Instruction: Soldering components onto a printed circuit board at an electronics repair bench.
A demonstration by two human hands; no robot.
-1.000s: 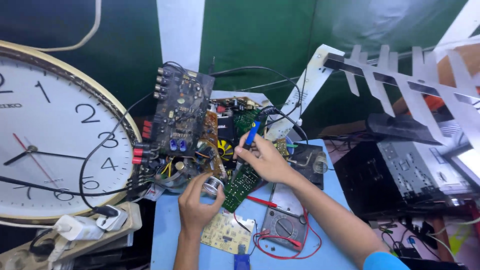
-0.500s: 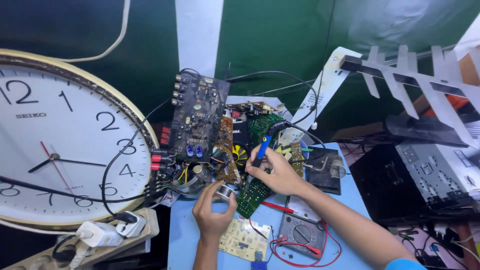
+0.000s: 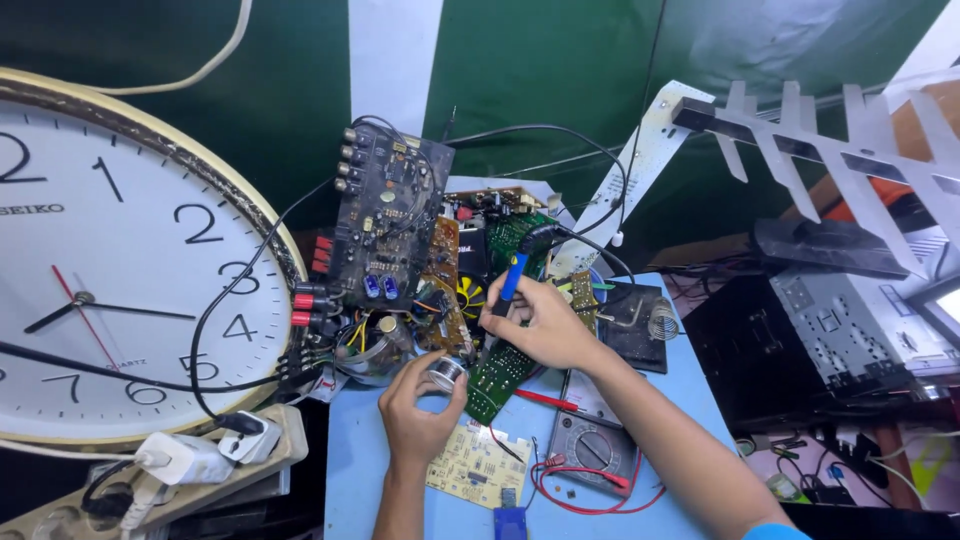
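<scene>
Green wall behind, pale blue counter (image 3: 350,460) below, crowded with electronics. Right hand (image 3: 545,322) is gripping a blue-handled soldering iron (image 3: 513,276), fingers closed around it, tip pointing down toward the green circuit board (image 3: 500,368) lying just under the fingers; contact point is hidden by the hand. Left hand (image 3: 418,405) is pinching a small spool of solder wire (image 3: 446,373), fingers curled closed on it, just left of the green board. Dark upright circuit board (image 3: 385,225) is standing beyond both hands; a yellow board (image 3: 478,466) is lying nearer than the left wrist. Multimeter (image 3: 590,452) with red leads is sitting under the right forearm. Wall clock (image 3: 120,260) leaning far left. Judging a solder joint is being set up; next calls for feeding wire to the tip steadily.
</scene>
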